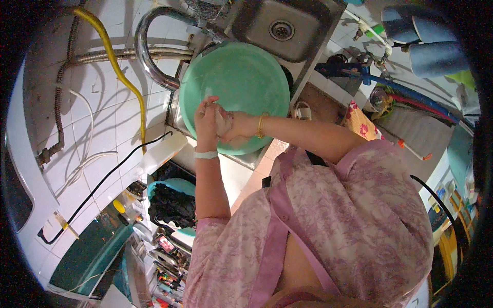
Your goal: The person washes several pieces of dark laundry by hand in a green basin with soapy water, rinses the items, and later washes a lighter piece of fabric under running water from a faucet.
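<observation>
Over the near left part of a round light-green basin (257, 77), both my hands are pressed together. My left hand (207, 120), with a white band at its wrist, has its fingers curled inward. From the other side my right hand (241, 126), below a gold bracelet, closes against it. Between them is a small pale, crumpled thing (222, 121), wet-looking and partly hidden by the fingers; its kind cannot be made out. The basin holds what looks like clear water.
A curved chrome faucet (146, 56) arches left of the basin. A steel sink (280, 18) lies beyond it. A yellow hose (120, 72) runs down the tiled wall. At lower left, a blue tub (156, 189) holds dark cloth (174, 205). Blue jeans (436, 56) hang at far right.
</observation>
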A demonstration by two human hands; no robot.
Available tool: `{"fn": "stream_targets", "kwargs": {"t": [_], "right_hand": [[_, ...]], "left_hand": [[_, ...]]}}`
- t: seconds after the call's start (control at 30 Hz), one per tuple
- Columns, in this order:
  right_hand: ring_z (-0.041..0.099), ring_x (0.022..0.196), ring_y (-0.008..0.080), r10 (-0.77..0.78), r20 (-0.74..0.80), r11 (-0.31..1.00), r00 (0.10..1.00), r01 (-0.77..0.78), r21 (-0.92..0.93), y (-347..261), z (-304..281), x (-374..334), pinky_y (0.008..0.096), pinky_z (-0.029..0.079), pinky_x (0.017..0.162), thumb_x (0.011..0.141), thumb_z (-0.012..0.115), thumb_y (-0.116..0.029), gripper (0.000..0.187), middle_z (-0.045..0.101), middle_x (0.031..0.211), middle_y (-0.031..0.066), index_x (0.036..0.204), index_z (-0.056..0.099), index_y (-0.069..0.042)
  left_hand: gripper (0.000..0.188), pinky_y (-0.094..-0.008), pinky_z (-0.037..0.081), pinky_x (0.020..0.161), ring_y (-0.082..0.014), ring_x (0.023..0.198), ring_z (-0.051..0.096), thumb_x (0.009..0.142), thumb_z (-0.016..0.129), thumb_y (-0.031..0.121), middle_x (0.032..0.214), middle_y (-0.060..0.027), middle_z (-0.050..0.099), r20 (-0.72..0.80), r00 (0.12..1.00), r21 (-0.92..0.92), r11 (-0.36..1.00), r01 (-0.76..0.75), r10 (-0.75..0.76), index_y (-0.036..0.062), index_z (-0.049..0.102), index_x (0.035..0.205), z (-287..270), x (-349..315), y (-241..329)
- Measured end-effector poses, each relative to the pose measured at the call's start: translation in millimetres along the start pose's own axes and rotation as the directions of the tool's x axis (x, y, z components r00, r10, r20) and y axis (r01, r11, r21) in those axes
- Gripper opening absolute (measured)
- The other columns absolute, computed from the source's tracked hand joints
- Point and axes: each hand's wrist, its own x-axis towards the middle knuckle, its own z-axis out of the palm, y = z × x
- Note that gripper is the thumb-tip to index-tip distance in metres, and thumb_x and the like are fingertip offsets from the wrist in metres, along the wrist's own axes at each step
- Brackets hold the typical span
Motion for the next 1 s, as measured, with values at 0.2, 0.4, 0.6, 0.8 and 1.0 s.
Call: {"fn": "stream_targets", "kwargs": {"t": [0.2,0.4,0.6,0.8,1.0], "right_hand": [[0.057,0.069,0.0240,-0.133,-0.220,0.811,0.966,-0.022,-0.585,28,6,23,0.0326,0.045,0.060,0.054,0.067,-0.038,0.052,0.058,0.073,0.0142,0.085,0.050,-0.001],[0.057,0.074,0.0284,0.032,-0.305,0.856,0.952,-0.184,-0.484,47,-1,29,0.0350,0.045,0.065,0.054,0.066,-0.038,0.056,0.058,0.077,0.0165,0.087,0.046,0.003],[0.056,0.075,0.0308,-0.026,-0.326,0.810,0.945,-0.172,-0.561,51,0,30,0.0368,0.044,0.065,0.055,0.066,-0.040,0.058,0.057,0.079,0.0188,0.089,0.046,0.002],[0.056,0.073,0.0313,-0.122,-0.367,0.793,0.922,-0.131,-0.595,67,10,39,0.0374,0.045,0.064,0.056,0.065,-0.043,0.057,0.057,0.076,0.0182,0.087,0.046,0.001],[0.056,0.072,0.0312,-0.134,-0.425,0.771,0.895,-0.175,-0.612,63,20,40,0.0377,0.045,0.063,0.055,0.066,-0.043,0.059,0.058,0.077,0.0154,0.090,0.044,-0.001]], "left_hand": [[0.015,-0.0252,0.040,0.045,-0.0143,0.048,0.046,0.075,0.038,0.003,0.058,-0.0069,0.048,-0.201,0.979,-0.029,0.999,0.018,-0.023,-0.0016,0.048,0.085,-6,29,-66],[0.013,-0.0275,0.040,0.045,-0.0161,0.049,0.046,0.076,0.041,0.005,0.059,-0.0073,0.047,-0.409,0.910,-0.093,0.995,0.036,-0.071,-0.0021,0.048,0.083,-2,40,-93],[0.009,-0.0285,0.038,0.044,-0.0159,0.047,0.043,0.075,0.041,0.004,0.056,-0.0064,0.044,-0.512,0.844,-0.174,0.982,0.079,-0.158,-0.0015,0.047,0.080,2,39,-98],[0.006,-0.0285,0.036,0.043,-0.0160,0.047,0.041,0.075,0.043,0.006,0.055,-0.0054,0.042,-0.455,0.890,0.019,0.999,0.032,-0.020,0.0003,0.044,0.073,-21,46,-123],[0.008,-0.0293,0.040,0.047,-0.0181,0.050,0.045,0.074,0.045,0.007,0.059,-0.0062,0.046,-0.488,0.867,-0.159,0.987,0.028,-0.103,0.0011,0.047,0.068,-16,39,-110]]}}
